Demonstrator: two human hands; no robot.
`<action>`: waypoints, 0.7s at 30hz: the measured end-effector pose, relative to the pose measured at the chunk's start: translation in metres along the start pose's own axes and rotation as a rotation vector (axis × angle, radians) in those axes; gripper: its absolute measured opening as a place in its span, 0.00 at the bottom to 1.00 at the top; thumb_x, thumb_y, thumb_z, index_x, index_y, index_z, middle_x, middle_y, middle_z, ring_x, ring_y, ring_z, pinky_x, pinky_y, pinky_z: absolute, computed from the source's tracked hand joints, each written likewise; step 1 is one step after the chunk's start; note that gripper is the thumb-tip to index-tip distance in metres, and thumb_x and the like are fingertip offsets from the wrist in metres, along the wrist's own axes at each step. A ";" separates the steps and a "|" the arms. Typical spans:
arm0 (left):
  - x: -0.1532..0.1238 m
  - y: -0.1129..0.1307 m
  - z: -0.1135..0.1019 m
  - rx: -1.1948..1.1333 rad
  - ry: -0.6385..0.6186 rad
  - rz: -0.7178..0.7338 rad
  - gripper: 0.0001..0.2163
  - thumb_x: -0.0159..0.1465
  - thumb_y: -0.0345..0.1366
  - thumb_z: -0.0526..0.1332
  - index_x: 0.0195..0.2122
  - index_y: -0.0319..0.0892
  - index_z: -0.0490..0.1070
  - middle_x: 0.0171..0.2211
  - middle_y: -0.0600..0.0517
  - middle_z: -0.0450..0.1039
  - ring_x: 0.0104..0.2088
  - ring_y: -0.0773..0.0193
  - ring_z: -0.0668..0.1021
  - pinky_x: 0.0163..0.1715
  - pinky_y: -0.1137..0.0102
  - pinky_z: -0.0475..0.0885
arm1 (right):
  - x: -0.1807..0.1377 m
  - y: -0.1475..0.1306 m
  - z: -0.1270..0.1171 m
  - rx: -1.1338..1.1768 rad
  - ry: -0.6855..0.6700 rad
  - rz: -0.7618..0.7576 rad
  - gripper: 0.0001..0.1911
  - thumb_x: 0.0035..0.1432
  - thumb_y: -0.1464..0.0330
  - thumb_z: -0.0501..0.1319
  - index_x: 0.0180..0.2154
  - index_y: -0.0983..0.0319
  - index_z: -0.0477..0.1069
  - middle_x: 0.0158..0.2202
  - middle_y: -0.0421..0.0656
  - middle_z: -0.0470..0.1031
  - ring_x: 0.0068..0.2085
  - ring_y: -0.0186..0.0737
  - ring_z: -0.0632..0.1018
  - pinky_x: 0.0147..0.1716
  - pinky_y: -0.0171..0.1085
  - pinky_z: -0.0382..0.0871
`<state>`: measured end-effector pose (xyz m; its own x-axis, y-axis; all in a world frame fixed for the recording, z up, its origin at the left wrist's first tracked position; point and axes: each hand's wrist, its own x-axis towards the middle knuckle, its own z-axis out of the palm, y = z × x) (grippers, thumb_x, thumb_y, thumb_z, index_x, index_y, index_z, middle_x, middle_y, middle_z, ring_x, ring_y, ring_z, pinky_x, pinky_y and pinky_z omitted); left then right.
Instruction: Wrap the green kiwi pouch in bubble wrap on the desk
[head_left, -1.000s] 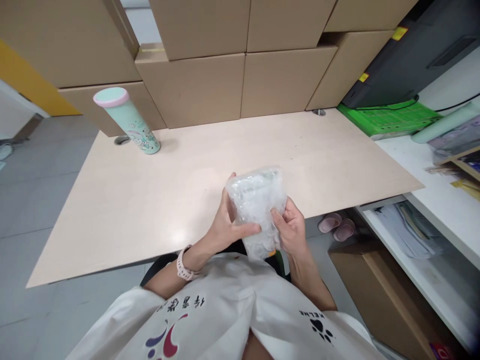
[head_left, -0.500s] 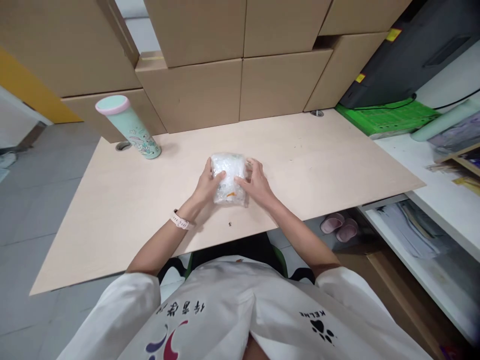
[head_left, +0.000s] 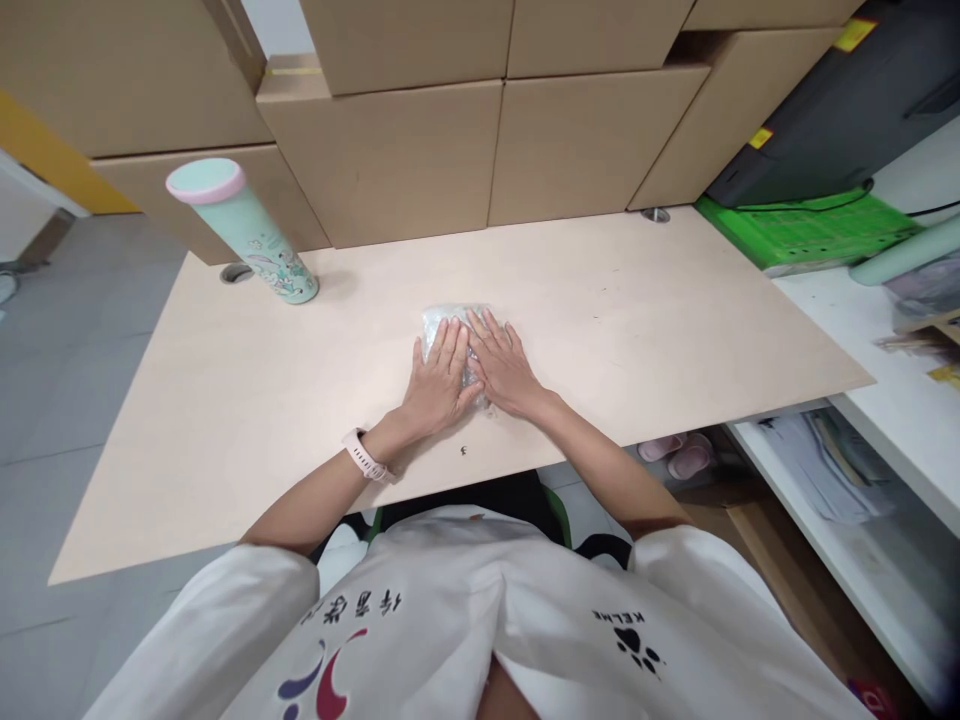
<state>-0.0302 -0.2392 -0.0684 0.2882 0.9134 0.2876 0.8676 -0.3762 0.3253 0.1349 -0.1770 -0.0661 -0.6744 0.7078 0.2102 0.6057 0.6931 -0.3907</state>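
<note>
A package in clear bubble wrap [head_left: 438, 318] lies on the pale wooden tabletop [head_left: 285, 400] in front of me. My left hand [head_left: 442, 375] rests flat over its left part, fingers stretched forward. Over the right part lies my right hand [head_left: 504, 365], also flat with its fingers extended. Between them the two hands cover most of the package, so only its far edge and a strip in the middle show. What is inside the wrap cannot be made out. A pale pink watch band [head_left: 367, 455] is around my left wrist.
A mint-green tumbler [head_left: 251, 235] stands at the back left, near a cable hole [head_left: 236, 273]. Cardboard boxes [head_left: 420, 165] are stacked along the far edge. On the right are a green crate [head_left: 810, 235] and a white shelf [head_left: 900, 370]. Pink slippers [head_left: 688, 455] lie below.
Both hands have gone from holding the package by its sides to lying flat on top of it. The package now looks lower. The camera view has shifted slightly.
</note>
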 end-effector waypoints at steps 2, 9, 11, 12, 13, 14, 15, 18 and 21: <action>0.000 -0.002 0.003 -0.026 0.003 -0.005 0.38 0.71 0.53 0.48 0.73 0.34 0.39 0.73 0.31 0.39 0.74 0.43 0.43 0.67 0.40 0.38 | -0.001 -0.001 0.003 0.022 0.004 0.013 0.30 0.73 0.60 0.37 0.73 0.58 0.43 0.75 0.43 0.42 0.75 0.44 0.39 0.70 0.57 0.34; -0.003 -0.001 -0.009 -0.182 0.066 -0.082 0.35 0.70 0.55 0.50 0.72 0.40 0.45 0.74 0.36 0.40 0.74 0.45 0.43 0.68 0.44 0.41 | -0.009 -0.004 0.000 0.146 0.235 0.049 0.29 0.71 0.57 0.42 0.69 0.59 0.55 0.72 0.48 0.55 0.72 0.46 0.53 0.69 0.55 0.45; -0.004 -0.006 -0.021 -0.244 0.201 -0.158 0.33 0.70 0.54 0.51 0.70 0.42 0.51 0.74 0.38 0.42 0.74 0.46 0.45 0.69 0.47 0.44 | -0.012 -0.002 -0.004 0.227 0.407 0.110 0.28 0.70 0.55 0.46 0.65 0.60 0.60 0.67 0.52 0.63 0.68 0.48 0.62 0.66 0.54 0.54; -0.005 -0.010 -0.028 -0.270 0.290 -0.214 0.31 0.70 0.53 0.52 0.69 0.42 0.55 0.73 0.37 0.45 0.73 0.46 0.49 0.68 0.48 0.47 | -0.013 -0.002 -0.005 0.276 0.483 0.153 0.28 0.69 0.55 0.47 0.63 0.59 0.62 0.64 0.52 0.67 0.65 0.49 0.66 0.64 0.53 0.58; -0.005 -0.014 -0.034 -0.299 0.376 -0.282 0.28 0.71 0.52 0.52 0.67 0.41 0.58 0.70 0.37 0.52 0.70 0.47 0.55 0.67 0.50 0.53 | -0.014 -0.001 -0.007 0.328 0.538 0.203 0.26 0.69 0.54 0.48 0.62 0.59 0.64 0.61 0.53 0.70 0.61 0.50 0.70 0.61 0.52 0.62; -0.005 -0.018 -0.039 -0.340 0.442 -0.363 0.25 0.71 0.50 0.53 0.64 0.41 0.62 0.66 0.37 0.59 0.66 0.48 0.64 0.64 0.52 0.59 | -0.014 -0.002 -0.008 0.382 0.566 0.255 0.26 0.68 0.53 0.48 0.60 0.58 0.66 0.57 0.52 0.73 0.56 0.50 0.73 0.57 0.52 0.66; -0.004 -0.022 -0.042 -0.404 0.478 -0.450 0.23 0.70 0.48 0.54 0.62 0.41 0.64 0.60 0.38 0.67 0.58 0.50 0.71 0.58 0.54 0.66 | -0.014 -0.003 -0.009 0.433 0.567 0.307 0.26 0.68 0.52 0.48 0.58 0.58 0.67 0.53 0.52 0.75 0.51 0.49 0.75 0.53 0.51 0.69; -0.003 -0.028 -0.040 -0.762 0.383 -0.654 0.20 0.65 0.45 0.61 0.55 0.41 0.68 0.37 0.48 0.74 0.33 0.61 0.77 0.36 0.65 0.73 | -0.013 -0.016 -0.010 0.531 0.434 0.411 0.29 0.67 0.49 0.49 0.59 0.59 0.66 0.50 0.51 0.76 0.46 0.49 0.77 0.47 0.50 0.72; -0.003 -0.025 -0.028 -1.092 0.290 -0.618 0.23 0.58 0.42 0.68 0.51 0.41 0.66 0.30 0.54 0.71 0.27 0.66 0.74 0.30 0.70 0.70 | -0.015 -0.035 -0.012 0.478 0.241 0.394 0.40 0.59 0.44 0.59 0.66 0.57 0.58 0.61 0.53 0.69 0.58 0.59 0.71 0.53 0.57 0.69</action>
<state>-0.0644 -0.2368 -0.0519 -0.2582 0.9655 -0.0349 0.0052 0.0375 0.9993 0.1289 -0.2100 -0.0451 -0.2942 0.9449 0.1433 0.4963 0.2792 -0.8220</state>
